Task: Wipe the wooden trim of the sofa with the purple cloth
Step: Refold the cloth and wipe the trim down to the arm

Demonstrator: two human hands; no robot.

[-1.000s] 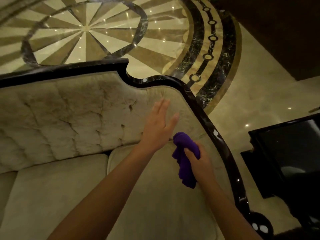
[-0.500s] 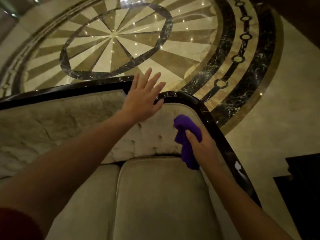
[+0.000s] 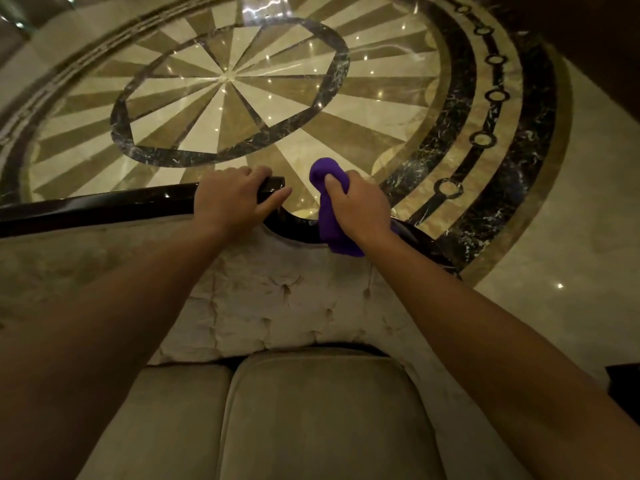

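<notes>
The sofa's dark glossy wooden trim (image 3: pixel 104 209) runs along the top of the tufted beige backrest (image 3: pixel 284 306) and curves down to the right. My left hand (image 3: pixel 232 199) grips the top of the trim near its stepped corner, fingers curled over the far side. My right hand (image 3: pixel 360 206) is closed around the bunched purple cloth (image 3: pixel 327 209), which is pressed against the trim at the dip just right of the corner. The cloth's lower end hangs over the backrest.
Beige seat cushions (image 3: pixel 311 417) lie below my arms. Behind the sofa is a polished marble floor with a round starburst inlay (image 3: pixel 228 81) and dark ring bands (image 3: pixel 519 140). A dark piece of furniture (image 3: pixel 627 379) shows at the right edge.
My left hand went from open in the air to gripping the trim. My right hand carried the cloth up from the backrest onto the trim. The view moved closer to the sofa back.
</notes>
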